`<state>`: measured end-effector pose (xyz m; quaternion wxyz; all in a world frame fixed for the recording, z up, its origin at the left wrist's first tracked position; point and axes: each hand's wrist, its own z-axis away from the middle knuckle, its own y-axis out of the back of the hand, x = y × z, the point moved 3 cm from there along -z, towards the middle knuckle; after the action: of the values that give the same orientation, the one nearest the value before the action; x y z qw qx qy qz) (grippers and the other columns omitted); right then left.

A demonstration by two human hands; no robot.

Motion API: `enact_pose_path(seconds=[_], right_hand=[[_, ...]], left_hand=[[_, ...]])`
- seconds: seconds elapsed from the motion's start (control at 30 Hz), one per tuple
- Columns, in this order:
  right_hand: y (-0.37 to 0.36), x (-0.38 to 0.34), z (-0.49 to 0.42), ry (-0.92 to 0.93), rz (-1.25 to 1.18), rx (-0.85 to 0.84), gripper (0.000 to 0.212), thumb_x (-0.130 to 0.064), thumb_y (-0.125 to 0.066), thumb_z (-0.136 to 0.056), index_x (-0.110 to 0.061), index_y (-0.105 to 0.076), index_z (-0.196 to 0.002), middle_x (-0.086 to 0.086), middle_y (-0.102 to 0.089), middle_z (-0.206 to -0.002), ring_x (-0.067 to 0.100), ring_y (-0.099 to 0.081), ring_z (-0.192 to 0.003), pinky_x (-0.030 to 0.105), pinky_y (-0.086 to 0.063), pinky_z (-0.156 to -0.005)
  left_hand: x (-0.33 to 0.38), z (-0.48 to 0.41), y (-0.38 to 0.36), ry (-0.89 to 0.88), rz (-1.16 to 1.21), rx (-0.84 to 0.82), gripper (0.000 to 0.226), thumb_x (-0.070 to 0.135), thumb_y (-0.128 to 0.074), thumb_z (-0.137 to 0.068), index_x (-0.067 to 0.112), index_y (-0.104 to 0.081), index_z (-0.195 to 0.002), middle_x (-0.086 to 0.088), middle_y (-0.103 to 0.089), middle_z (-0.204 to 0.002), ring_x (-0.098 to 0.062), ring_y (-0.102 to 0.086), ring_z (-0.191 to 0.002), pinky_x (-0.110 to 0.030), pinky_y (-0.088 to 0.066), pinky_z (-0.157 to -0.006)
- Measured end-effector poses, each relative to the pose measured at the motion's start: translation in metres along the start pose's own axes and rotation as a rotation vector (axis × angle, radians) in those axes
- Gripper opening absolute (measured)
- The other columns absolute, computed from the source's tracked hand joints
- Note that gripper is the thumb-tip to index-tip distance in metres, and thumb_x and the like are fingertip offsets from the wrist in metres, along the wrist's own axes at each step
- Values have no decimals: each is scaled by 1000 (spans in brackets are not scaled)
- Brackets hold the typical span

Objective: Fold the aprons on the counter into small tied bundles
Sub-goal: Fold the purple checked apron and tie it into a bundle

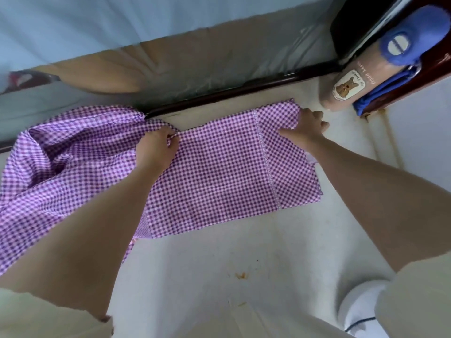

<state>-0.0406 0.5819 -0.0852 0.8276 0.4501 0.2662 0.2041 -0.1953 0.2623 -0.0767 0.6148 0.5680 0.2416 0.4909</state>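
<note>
A purple-and-white checked apron (214, 172) lies spread across the white counter (219, 264). Its right part lies flat in a rectangle; its left part is bunched and rumpled toward the counter's left edge. My left hand (156, 147) pinches the cloth along the far edge near the middle. My right hand (305, 128) grips the apron's far right corner, fingers curled into the fabric.
A pink bottle with a dog sticker and a blue cap (366, 76) leans at the far right, next to a dark red frame (427, 76). A dark rail (219, 96) borders the counter's back edge, with tan and blue cloth behind. An orange stain (241, 275) marks the counter.
</note>
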Motion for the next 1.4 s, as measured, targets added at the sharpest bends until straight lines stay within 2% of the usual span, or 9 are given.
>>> enact_pose_path(seconds=[0.1,0.2,0.33,0.43,0.63,0.83,1.07,1.23,1.4], right_hand=[[10,3,-3,124,-100,251,31,-38,-55,-94,-12,-51,-76,1,-54,-81,16,-46,-84,34,-34,-84],[15,5,-8,113,-379,222,36,-34,-43,-102,-10,-48,-76,-6,-45,-65,8,-43,-61,25,-37,-67],[3,10,-11,-12,-301,65,43,-41,-32,-104,-5,-57,-104,11,-63,-100,28,-62,-97,34,-49,-82],[-1,15,-10,-74,-420,89,49,-47,-42,-98,-10,-50,-129,7,-63,-122,24,-63,-104,35,-52,-87],[-9,21,3,-21,-289,141,50,-45,-59,-89,-13,-46,-125,2,-60,-115,19,-59,-96,33,-52,-84],[-34,43,40,-52,-16,-33,30,-32,-51,-99,-4,-58,-107,12,-66,-101,26,-58,-83,35,-50,-79],[-50,84,103,-203,113,-315,32,-39,-49,-96,-8,-58,-99,5,-60,-84,21,-56,-70,32,-47,-68],[-29,70,115,-13,-66,184,39,-23,-64,-90,-12,-49,-124,8,-57,-120,26,-59,-104,37,-51,-84],[-37,36,101,338,-4,187,57,-11,-67,-87,-15,-42,-138,8,-41,-146,28,-42,-133,44,-35,-112]], left_hand=[[1,2,2,16,18,29,31,31,-47,-100,8,-62,-116,-16,-69,-92,-38,-63,-80,-33,-34,-56],[3,1,2,30,29,56,31,31,-46,-101,7,-61,-114,-15,-68,-88,-30,-57,-68,-32,-35,-53],[6,-3,-5,42,11,58,29,29,-49,-99,8,-60,-116,-15,-60,-113,-33,-59,-94,-36,-44,-60],[8,-7,-11,-14,-35,48,35,33,-57,-95,10,-57,-121,-14,-54,-124,-33,-50,-116,-45,-46,-87],[12,-14,-21,-15,-171,22,30,29,-52,-97,9,-63,-117,-17,-63,-113,-37,-53,-111,-49,-37,-101],[13,10,-27,1,-96,-100,26,26,-50,-99,6,-61,-110,-16,-65,-103,-36,-61,-92,-43,-47,-77],[-1,84,-54,-103,-154,-522,28,32,-50,-98,8,-54,-113,-20,-65,-113,-37,-60,-104,-42,-49,-85],[11,105,-34,-104,18,-154,27,30,-48,-100,8,-52,-116,-20,-68,-92,-39,-64,-84,-37,-40,-64],[22,100,-21,-83,62,-23,23,25,-47,-100,8,-52,-115,-19,-68,-84,-39,-63,-75,-37,-41,-62]])
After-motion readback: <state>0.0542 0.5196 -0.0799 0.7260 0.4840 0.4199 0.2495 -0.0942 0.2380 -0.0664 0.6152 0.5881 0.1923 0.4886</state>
